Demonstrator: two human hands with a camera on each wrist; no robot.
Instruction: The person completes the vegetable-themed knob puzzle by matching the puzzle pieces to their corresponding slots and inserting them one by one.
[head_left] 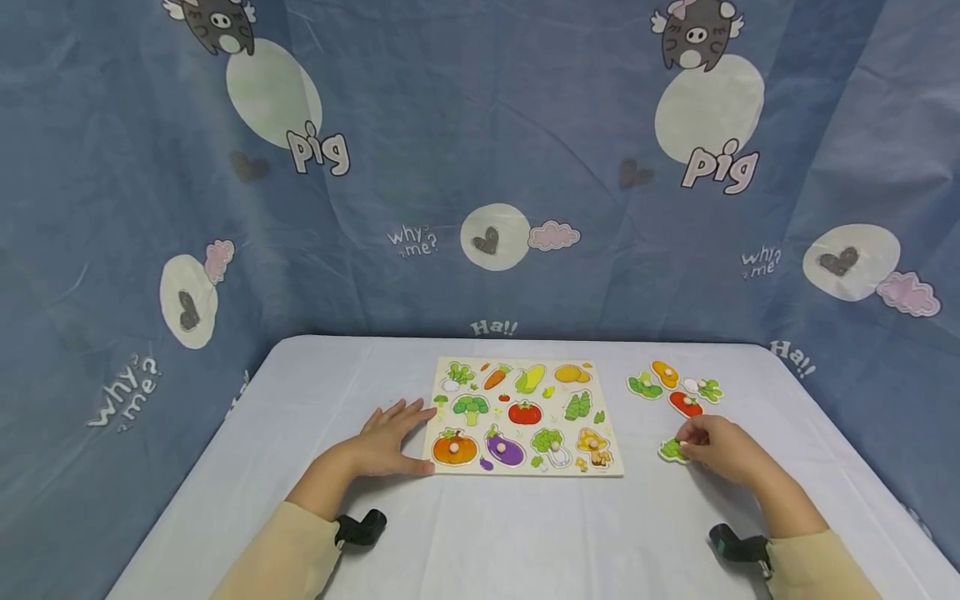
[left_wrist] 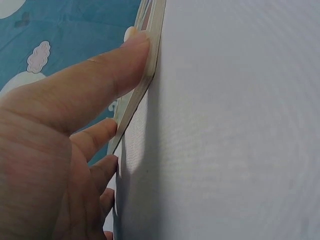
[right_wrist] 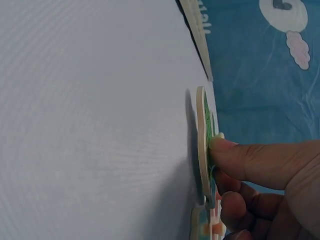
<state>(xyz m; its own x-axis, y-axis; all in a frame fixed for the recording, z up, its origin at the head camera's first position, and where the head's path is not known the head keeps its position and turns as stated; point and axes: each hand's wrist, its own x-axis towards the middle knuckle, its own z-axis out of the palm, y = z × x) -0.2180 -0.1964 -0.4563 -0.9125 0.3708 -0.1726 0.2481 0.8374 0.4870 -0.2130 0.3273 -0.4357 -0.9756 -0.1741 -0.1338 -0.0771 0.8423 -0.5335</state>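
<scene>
A vegetable knob-puzzle board (head_left: 491, 421) lies flat on the white table. My left hand (head_left: 390, 442) is at its left side, fingers fairly straight and spread. In the left wrist view the thumb (left_wrist: 115, 75) touches the edge of the board (left_wrist: 137, 100). To the right of the board, my right hand (head_left: 720, 450) pinches a green vegetable puzzle piece (head_left: 672, 451) between thumb and fingers. The right wrist view shows this green piece (right_wrist: 202, 135) edge-on, close over the table with a shadow beside it. The fingers partly hide its picture.
Beyond my right hand lie a red tomato piece (head_left: 681, 403), a yellow-orange piece (head_left: 663, 372), a white-and-green radish piece (head_left: 709, 390) and another green piece (head_left: 642, 387). Pumpkin (head_left: 442, 452), eggplant (head_left: 510, 454) and mushroom (head_left: 592, 438) pieces with knobs sit in the board's front row. A blue printed cloth (head_left: 360, 267) hangs behind.
</scene>
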